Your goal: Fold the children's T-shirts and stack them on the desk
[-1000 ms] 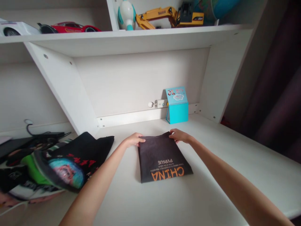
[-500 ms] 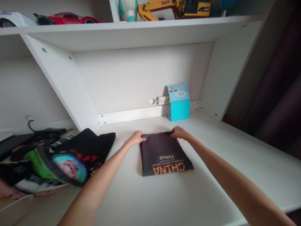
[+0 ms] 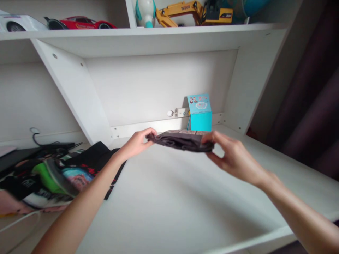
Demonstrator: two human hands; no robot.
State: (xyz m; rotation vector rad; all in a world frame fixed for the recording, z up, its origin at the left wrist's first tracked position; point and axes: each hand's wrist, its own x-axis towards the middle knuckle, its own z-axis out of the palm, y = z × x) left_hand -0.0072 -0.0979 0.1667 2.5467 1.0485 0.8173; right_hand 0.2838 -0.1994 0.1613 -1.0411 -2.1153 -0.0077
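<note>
Charcoal-brown folded cloth (image 3: pixel 180 141) was suspended between both hands above the white desktop (image 3: pixel 164 204), its layered edge facing the viewer. The left hand (image 3: pixel 138 141) pinched the left end between thumb and fingers. The right hand (image 3: pixel 234 155) clasped the right end, with digits above and below the fabric. Behind the cloth, a blue desk calendar (image 3: pixel 201 120) stood near the back panel (image 3: pixel 148 88), its base hidden. A heap of mixed fabric items (image 3: pixel 53 176) lay at the left. Above, the shelf (image 3: pixel 159 31) supported a yellow toy excavator (image 3: pixel 182 8).
</note>
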